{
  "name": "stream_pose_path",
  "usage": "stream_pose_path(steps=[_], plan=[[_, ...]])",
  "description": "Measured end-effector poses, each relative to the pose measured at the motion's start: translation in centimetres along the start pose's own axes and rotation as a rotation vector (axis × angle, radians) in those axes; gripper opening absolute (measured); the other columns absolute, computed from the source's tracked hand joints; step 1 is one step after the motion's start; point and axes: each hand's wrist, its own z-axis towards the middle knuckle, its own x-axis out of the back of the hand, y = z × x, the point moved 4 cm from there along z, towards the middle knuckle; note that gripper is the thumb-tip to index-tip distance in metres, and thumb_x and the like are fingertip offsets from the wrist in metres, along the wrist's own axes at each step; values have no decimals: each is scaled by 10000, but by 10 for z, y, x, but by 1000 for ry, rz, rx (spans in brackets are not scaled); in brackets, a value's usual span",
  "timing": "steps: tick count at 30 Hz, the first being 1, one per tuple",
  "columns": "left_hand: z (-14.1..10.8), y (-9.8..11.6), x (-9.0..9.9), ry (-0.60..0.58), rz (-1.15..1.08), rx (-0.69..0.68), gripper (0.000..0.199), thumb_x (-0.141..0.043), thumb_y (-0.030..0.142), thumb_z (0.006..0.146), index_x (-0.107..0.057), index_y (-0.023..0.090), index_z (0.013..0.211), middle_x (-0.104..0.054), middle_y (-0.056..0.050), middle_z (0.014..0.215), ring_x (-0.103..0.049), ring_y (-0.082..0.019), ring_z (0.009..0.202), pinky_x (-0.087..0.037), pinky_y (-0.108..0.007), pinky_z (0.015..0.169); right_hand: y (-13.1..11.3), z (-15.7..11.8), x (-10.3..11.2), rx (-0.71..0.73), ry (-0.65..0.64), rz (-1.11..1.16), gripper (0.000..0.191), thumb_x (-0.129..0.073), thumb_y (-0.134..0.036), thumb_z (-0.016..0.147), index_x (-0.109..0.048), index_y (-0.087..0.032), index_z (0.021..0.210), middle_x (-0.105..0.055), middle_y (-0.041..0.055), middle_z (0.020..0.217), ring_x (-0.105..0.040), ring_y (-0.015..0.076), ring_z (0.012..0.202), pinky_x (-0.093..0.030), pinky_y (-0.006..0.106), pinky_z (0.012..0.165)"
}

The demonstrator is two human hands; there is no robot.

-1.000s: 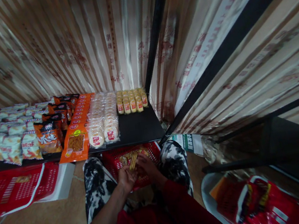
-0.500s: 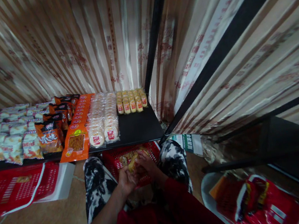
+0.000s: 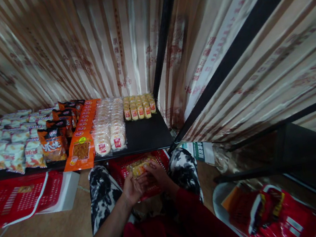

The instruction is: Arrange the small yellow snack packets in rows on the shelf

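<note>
Low between my knees, a small yellow plastic-wrapped snack pack (image 3: 139, 169) is held over a red basket (image 3: 163, 159). My left hand (image 3: 132, 188) has its palm turned up, with the thumb at the pack's left end and the fingers curled below. On the other end, the fingers of my right hand (image 3: 156, 172) grip the pack. More yellow packaging seems to lie in the basket behind it, too dim to separate clearly. Rows of small yellow packs with red labels (image 3: 140, 109) stand on the black shelf (image 3: 145, 134) ahead.
Left along the shelf are round white crackers in clear wrap (image 3: 108, 132), orange snack bags (image 3: 79, 147), black-orange bags (image 3: 52, 146) and white bags (image 3: 14, 156). Another red basket (image 3: 42, 194) sits below left. Red packages (image 3: 283, 215) lie right, past a black frame post (image 3: 166, 32).
The yellow pack has shifted slightly away from me and lies flatter, showing more of its face. My left palm has turned upward; my right hand stays at the pack's right side.
</note>
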Motion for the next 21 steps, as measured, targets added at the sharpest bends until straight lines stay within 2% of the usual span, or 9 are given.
stream_pose_path(steps=[6, 11, 16, 21], plan=[[-5, 9, -11, 16, 56, -17, 500, -305, 414, 900, -610, 19, 926, -641, -118, 577, -597, -153, 491, -401, -207, 439, -14, -7, -2, -21, 24, 19, 313, -657, -466, 624, -552, -225, 795, -638, 0, 762, -608, 186, 715, -480, 287, 610], [-6, 16, -16, 60, 166, 11, 527, -304, 448, 884, -602, 15, 920, -621, -106, 532, -582, -158, 445, -366, -210, 401, -21, -9, -1, 8, 14, 9, 306, -664, -472, 621, -560, -225, 769, -655, 34, 787, -610, 209, 750, -482, 314, 651], [-7, 26, -24, 126, 348, 24, 552, -269, 467, 888, -609, 40, 806, -611, -110, 512, -587, -165, 425, -327, -193, 353, -23, -11, 3, 30, 33, 0, 300, -654, -468, 633, -569, -220, 779, -659, 48, 841, -608, 221, 818, -477, 335, 719], [-9, 35, -36, 209, 464, 1, 479, -336, 435, 875, -598, 54, 750, -586, -83, 491, -601, -167, 425, -323, -172, 318, -26, -13, 7, 65, 73, -36, 306, -626, -469, 665, -585, -196, 796, -648, 27, 784, -599, 193, 753, -466, 300, 670]])
